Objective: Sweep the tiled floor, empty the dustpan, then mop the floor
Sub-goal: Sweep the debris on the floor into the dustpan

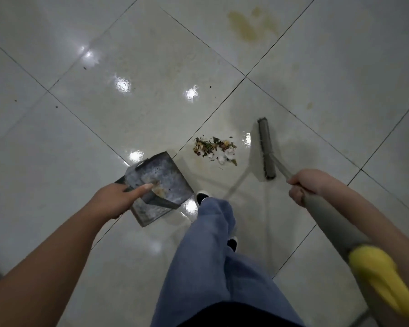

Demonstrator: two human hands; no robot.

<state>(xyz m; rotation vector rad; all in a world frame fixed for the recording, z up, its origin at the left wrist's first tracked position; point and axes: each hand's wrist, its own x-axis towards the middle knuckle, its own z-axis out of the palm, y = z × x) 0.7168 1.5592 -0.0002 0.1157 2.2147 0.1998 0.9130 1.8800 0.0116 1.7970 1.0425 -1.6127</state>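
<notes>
The tiled floor [151, 55] carries a yellowish stain [250, 27] far beyond both hands. The grey dustpan [161, 178], tilted, holds a little brownish dirt just past the left hand [115, 199], whose fingers [142, 187] grip its handle. The broom [266, 149] head rests ahead of the right hand [307, 185], fingers curled round its handle. The debris pile [215, 148] lies between pan and broom head.

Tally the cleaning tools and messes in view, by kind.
Broom: 1
Dustpan: 1
Debris pile: 1
Yellow stain: 1
Total: 4
</notes>
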